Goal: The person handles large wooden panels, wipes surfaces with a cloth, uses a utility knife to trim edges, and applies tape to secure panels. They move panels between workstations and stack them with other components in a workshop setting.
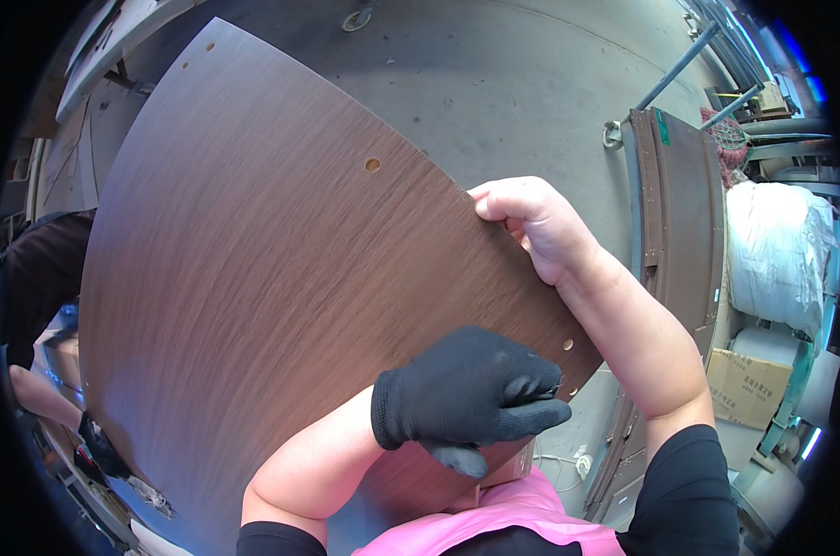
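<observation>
A brown wood-grain panel (281, 241) fills much of the view before me, round holes (372, 165) already cut near its edges and seemingly unfilled; what else is left does not show. My bare right grip (533, 227) pinches its right-hand edge, thumb on top, so most of the panel spreads to the left of it. My black-gloved left grip (471, 389) is over the near right end, fingers curled; I cannot tell whether it holds anything

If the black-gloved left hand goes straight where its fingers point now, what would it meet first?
Probably the right arm near the elbow, past the edge of the brown panel; depth is unclear, so the left hand might miss it.
</observation>
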Tool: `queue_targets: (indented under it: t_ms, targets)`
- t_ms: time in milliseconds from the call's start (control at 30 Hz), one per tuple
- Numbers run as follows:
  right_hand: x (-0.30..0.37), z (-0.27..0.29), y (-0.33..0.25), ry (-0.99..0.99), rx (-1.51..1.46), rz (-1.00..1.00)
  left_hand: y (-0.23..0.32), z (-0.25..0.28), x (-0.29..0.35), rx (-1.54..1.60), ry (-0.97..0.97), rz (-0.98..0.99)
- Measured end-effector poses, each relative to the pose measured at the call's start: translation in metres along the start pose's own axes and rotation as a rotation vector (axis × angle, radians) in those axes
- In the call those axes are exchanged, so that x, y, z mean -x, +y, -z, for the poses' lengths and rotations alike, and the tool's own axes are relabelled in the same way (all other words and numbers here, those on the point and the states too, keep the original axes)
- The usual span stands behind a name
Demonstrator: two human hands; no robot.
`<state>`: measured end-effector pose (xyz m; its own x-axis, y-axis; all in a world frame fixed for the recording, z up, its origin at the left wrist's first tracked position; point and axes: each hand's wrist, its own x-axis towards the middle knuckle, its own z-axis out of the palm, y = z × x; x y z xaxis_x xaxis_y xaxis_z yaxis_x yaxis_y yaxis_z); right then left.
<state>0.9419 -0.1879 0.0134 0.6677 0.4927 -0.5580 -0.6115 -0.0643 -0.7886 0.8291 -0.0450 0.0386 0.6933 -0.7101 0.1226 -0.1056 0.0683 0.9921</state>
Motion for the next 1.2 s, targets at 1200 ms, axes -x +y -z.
queue_targets:
  t_ms: [1200]
  targets:
    - [0.005,0.005,0.002,-0.012,-0.025,-0.050,-0.014,-0.001,0.006,-0.282,-0.100,-0.226]
